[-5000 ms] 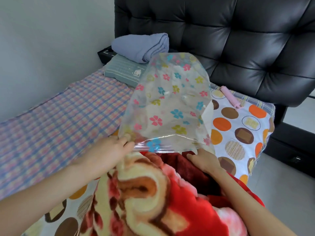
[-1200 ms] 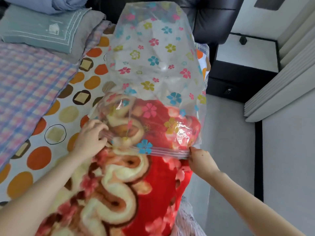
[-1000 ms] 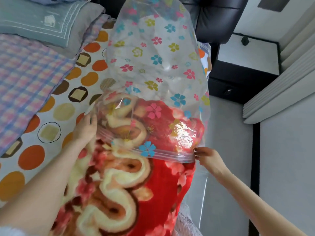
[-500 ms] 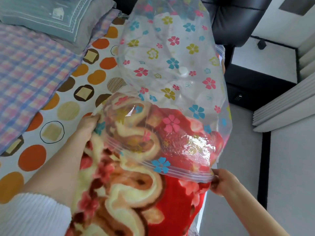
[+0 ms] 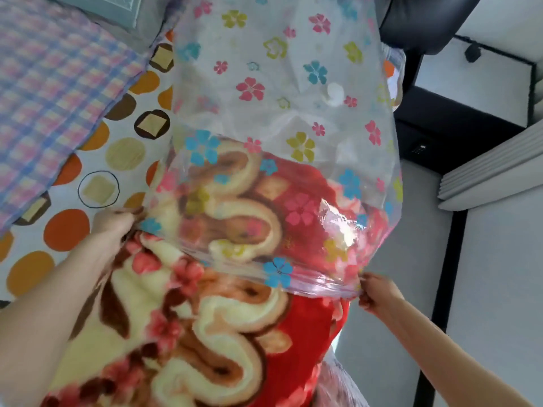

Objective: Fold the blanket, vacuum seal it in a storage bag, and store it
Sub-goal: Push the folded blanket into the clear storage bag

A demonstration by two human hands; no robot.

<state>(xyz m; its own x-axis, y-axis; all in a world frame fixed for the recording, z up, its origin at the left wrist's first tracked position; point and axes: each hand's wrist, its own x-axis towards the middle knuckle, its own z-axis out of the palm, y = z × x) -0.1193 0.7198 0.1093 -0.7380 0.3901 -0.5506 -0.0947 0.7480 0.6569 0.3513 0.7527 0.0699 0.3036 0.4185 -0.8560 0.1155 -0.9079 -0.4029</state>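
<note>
Now my left hand [image 5: 113, 223] and right hand [image 5: 377, 292] each pinch 1 end of the bag [image 5: 293, 113] mouth, to hold it wide over the blanket [image 5: 191, 333]. The blanket fills the lower middle, about half inside. The bed [image 5: 97, 189] lies at left. I think the blanket's bulk resists the mouth.

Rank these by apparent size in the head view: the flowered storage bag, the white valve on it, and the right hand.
1. storage bag
2. right hand
3. white valve, which is also farther from the camera
</note>
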